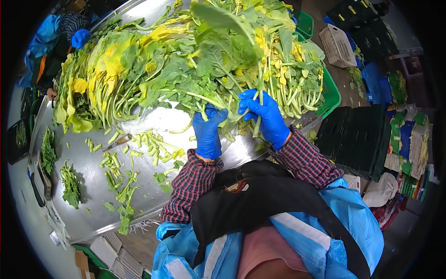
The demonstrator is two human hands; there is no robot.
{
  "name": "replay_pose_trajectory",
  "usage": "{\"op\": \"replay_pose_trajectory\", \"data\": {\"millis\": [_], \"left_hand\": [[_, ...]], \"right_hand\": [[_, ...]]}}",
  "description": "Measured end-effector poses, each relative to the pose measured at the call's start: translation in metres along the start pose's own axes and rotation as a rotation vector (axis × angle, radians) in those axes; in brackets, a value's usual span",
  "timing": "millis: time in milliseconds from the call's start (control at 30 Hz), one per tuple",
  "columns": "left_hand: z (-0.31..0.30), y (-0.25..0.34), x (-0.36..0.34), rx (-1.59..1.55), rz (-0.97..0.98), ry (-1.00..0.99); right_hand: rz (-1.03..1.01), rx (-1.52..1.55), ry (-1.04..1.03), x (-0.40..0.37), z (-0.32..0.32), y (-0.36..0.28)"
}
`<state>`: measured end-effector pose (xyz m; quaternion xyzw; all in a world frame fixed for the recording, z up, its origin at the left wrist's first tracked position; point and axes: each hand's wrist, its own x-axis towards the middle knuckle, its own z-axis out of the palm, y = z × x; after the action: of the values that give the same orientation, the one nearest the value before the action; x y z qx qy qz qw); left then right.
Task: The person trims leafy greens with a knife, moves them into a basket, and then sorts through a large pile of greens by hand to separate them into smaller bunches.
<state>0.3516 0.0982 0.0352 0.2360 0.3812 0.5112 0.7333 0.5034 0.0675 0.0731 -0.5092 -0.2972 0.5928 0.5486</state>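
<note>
A big heap of leafy greens (pixel 176 69), with green and yellowed leaves and pale stems, covers the far part of the metal table (pixel 153 200). My right hand (pixel 267 117), in a blue glove, is closed around the stem of a leafy green (pixel 259 76) that stands up toward the camera, its top leaf blurred. Beside it my left hand (pixel 207 135), also gloved in blue, is closed with fingers curled at the stem ends of greens along the heap's near edge. A small knife (pixel 118 142) lies left of my left hand, among cut stem pieces (pixel 155 146).
Two small bunches of greens (pixel 70 187) lie at the table's left. Another person's blue-gloved hand (pixel 80 38) is at the far left. Right of the table stand a green basket (pixel 330 93), dark stacked crates (pixel 355 139) and a white crate (pixel 337 45).
</note>
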Motion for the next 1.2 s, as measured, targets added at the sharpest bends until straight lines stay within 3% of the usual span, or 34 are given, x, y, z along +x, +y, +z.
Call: {"op": "replay_pose_trajectory", "data": {"millis": [133, 233, 400, 633, 733, 800, 967, 1200], "left_hand": [[0.013, 0.007, -0.010, 0.022, 0.008, -0.042], [0.009, -0.001, -0.009, 0.068, -0.014, -0.089], [0.008, 0.007, -0.010, 0.195, -0.018, -0.139], [0.025, 0.006, -0.015, -0.002, 0.063, -0.027], [0.011, 0.011, -0.005, 0.095, 0.006, 0.018], [-0.001, 0.015, 0.004, -0.036, 0.023, 0.058], [0.000, 0.014, -0.002, -0.008, -0.017, -0.053], [0.015, 0.018, -0.008, -0.026, -0.071, -0.016]], "right_hand": [[0.045, 0.057, 0.003, 0.006, -0.001, -0.003], [0.145, -0.183, -0.012, 0.006, 0.011, -0.006], [0.039, -0.223, -0.015, 0.008, 0.016, -0.005], [0.059, -0.108, 0.022, 0.005, 0.017, -0.004], [0.024, -0.089, 0.038, 0.002, 0.013, 0.003], [-0.107, 0.154, 0.057, 0.000, 0.002, 0.002], [-0.039, 0.120, 0.073, -0.002, -0.027, -0.015], [0.078, 0.013, 0.022, -0.013, -0.032, -0.041]]}}
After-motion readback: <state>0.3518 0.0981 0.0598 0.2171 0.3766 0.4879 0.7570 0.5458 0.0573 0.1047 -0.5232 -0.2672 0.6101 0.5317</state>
